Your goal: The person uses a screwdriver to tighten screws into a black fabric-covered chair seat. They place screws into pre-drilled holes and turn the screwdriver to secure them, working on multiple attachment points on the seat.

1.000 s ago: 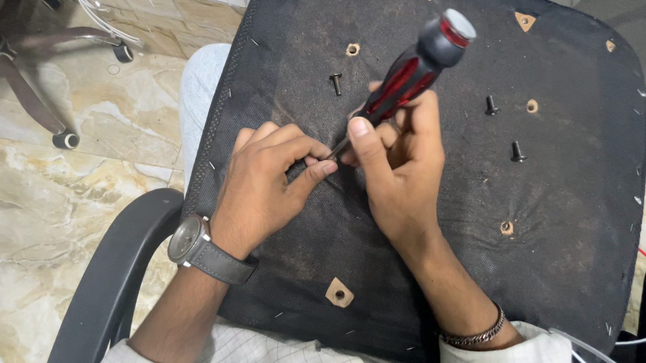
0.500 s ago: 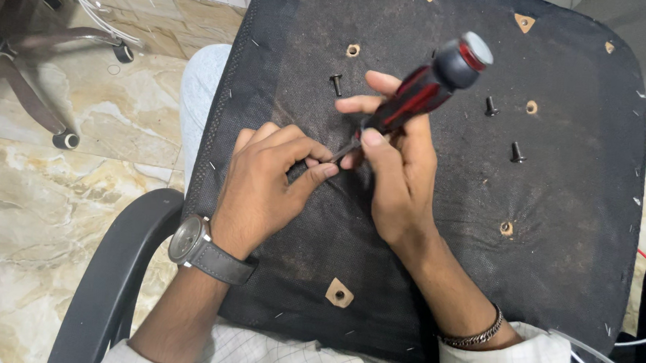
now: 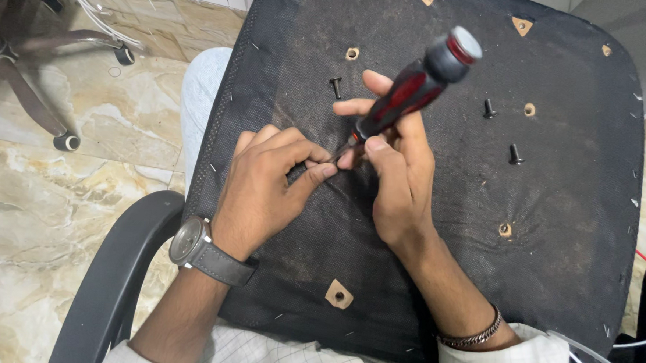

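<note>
So the person has an upturned chair seat [image 3: 557, 216] across the lap, black fabric underside facing up, and both hands are working near the middle of it. The right hand [image 3: 400, 185] is wrapped around a screwdriver [image 3: 409, 90] with a red and black handle, fingers closed on the lower part of the grip, with the index and middle fingers stretched out along the far side. The handle tilts up and away toward the seat's far edge, and the grey cap end sticks out well above the hand. The shaft runs down to the left and disappears between the two hands, so the tip can't really be made out.

The left hand [image 3: 267, 186] is curled, thumb and forefinger pinched together right at the point where the shaft comes down. It's pinching something small there, but what exactly is too hidden to tell. There's a grey watch [image 3: 194, 245] on that wrist, and a chain bracelet [image 3: 470, 335] on the right wrist.

Three black screws stand loose on the fabric: one screw [image 3: 335, 85] just beyond the hands on the left, a second screw [image 3: 490, 108] and a third screw [image 3: 514, 152] off toward the seat's right side. Beside the seat's left edge a black armrest [image 3: 123, 267] curves down, over a marble floor [image 3: 34, 210]. Another chair's wheeled base [image 3: 41, 71] sits on the floor at the top left.
</note>
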